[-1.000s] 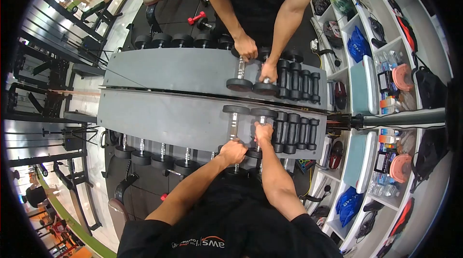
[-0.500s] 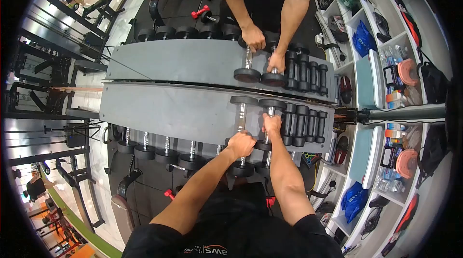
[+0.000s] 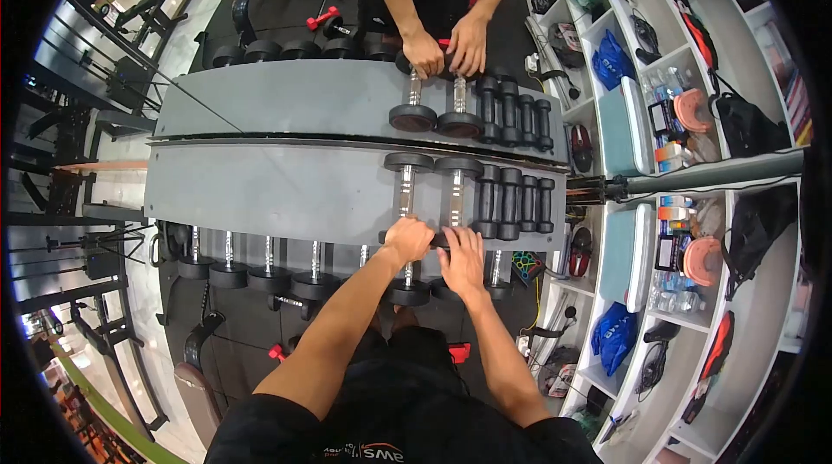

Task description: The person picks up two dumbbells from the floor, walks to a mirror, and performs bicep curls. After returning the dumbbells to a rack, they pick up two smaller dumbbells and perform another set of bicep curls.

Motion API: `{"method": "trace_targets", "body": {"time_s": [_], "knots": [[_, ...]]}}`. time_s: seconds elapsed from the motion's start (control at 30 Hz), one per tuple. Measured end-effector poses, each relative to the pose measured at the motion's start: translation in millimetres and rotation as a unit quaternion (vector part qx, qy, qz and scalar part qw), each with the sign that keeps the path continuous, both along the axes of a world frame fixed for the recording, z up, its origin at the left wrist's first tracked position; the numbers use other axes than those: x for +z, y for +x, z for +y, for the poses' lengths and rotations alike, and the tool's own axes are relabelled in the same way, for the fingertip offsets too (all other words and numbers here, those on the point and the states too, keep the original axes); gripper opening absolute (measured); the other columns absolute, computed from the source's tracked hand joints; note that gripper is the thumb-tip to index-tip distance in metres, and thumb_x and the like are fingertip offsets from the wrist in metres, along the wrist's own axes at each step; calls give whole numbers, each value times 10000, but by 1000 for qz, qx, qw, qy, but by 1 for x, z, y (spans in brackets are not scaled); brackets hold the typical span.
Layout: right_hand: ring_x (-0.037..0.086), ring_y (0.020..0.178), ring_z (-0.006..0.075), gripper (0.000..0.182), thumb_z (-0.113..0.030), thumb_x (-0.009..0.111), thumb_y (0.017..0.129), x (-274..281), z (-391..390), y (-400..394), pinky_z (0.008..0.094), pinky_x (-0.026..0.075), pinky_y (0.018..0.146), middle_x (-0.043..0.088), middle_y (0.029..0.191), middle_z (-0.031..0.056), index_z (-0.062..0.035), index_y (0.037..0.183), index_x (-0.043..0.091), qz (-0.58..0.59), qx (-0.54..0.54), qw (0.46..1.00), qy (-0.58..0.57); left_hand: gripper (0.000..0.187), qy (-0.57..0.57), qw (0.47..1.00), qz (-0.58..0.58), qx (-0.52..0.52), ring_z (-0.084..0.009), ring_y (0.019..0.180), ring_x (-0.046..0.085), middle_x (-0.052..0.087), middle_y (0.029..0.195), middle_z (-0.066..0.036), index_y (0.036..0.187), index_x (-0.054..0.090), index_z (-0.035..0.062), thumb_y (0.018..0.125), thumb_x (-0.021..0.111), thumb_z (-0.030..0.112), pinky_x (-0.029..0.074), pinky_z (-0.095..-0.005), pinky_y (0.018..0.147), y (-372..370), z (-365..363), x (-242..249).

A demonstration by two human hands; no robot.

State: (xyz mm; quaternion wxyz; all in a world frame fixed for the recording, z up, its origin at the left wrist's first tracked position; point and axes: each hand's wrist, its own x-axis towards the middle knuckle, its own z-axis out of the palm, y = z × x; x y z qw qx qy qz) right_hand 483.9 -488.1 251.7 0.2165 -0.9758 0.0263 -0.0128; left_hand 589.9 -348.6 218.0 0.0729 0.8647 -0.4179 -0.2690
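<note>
On the grey shelf top (image 3: 260,191), two chrome-handled dumbbells with round black heads lie side by side, pointing away from me. My left hand (image 3: 409,240) is closed around the near end of the left dumbbell (image 3: 406,191), covering much of its near head. My right hand (image 3: 462,263) rests with fingers apart on the near head of the right dumbbell (image 3: 457,191), whose handle is bare. Just right of it stands a row of smaller all-black dumbbells (image 3: 510,202). A mirror behind the shelf repeats both hands and the weights.
Below the shelf top, more chrome-handled dumbbells (image 3: 269,266) sit on a lower rack. White cubbies (image 3: 598,369) on the right hold a blue bag (image 3: 614,338), bottles and shoes. A padded bench (image 3: 196,386) and a red dumbbell (image 3: 277,352) are at lower left.
My right hand has let go of the right dumbbell's handle and moved back onto its near head. That dumbbell now lies straighter, parallel to the left one. The whole view has shifted.
</note>
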Motion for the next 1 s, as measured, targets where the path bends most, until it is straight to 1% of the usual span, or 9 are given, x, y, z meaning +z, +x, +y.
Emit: {"method": "trace_targets", "body": {"time_s": [0.27,0.43,0.53,0.63,0.73,0.8,0.83,0.97,1.0], "knots": [[431,1233,357,462,-57,658,860,-13,-5,1,614,264,1122,481,1275,122,-136,1296,531,65,10,998,-22,223,-51,998,-30,29,-301,953,688,734,904,-110,913,747,102,770,727,272,518,-404,932,-5,1,-3],[428,1219,365,457,-78,671,860,-17,-3,0,623,257,1116,474,1262,125,-140,1291,532,54,10,998,-34,272,25,999,-23,2,-291,965,675,738,931,-83,998,733,113,776,725,271,530,-381,899,-5,-3,5],[419,1213,389,459,-62,641,858,-17,-4,-2,601,271,1088,457,1279,175,-109,1298,517,37,21,999,-28,284,14,997,-81,2,-253,1009,664,735,937,-47,1027,724,115,799,715,285,489,-349,958,-12,-4,-7],[404,1228,379,497,-92,682,831,-17,-5,-2,597,266,1084,447,1290,165,-112,1301,518,54,27,998,-26,313,25,992,-120,-17,-249,1138,601,719,1020,-47,1072,709,117,807,703,284,413,-360,1049,-17,-5,-2],[389,1245,384,590,-98,706,804,-15,-9,-1,633,252,1093,420,1334,131,-131,1348,477,71,32,997,-2,382,43,968,-247,16,-281,1254,510,655,1186,-102,1147,670,97,810,686,277,344,-405,1110,-32,-11,1],[387,1246,389,646,-83,699,800,-11,-14,-4,662,241,1097,402,1367,114,-143,1390,441,84,44,995,19,451,0,949,-305,76,-312,1299,466,592,1277,-144,1186,640,83,787,703,284,333,-435,1123,-47,-16,-6],[309,1364,421,752,-70,670,810,-10,-21,-3,720,189,1112,323,1492,111,-163,1487,355,114,69,990,50,487,-21,936,-334,109,-328,1322,444,561,1322,-165,1206,624,77,776,712,288,327,-450,1129,-51,-16,0],[98,1496,436,847,-48,642,803,1,-33,-33,738,148,1113,172,1612,120,-185,1549,266,65,129,985,96,640,-228,921,-201,244,-375,1363,425,484,1428,-211,1324,541,32,776,735,300,345,-478,1124,-93,5,48],[117,1494,436,849,-50,654,798,13,-33,-43,705,162,1131,182,1613,131,-179,1546,275,53,142,982,116,653,-264,912,-162,269,-375,1360,429,480,1435,-210,1340,533,32,783,733,308,351,-473,1119,-106,12,61]]}}
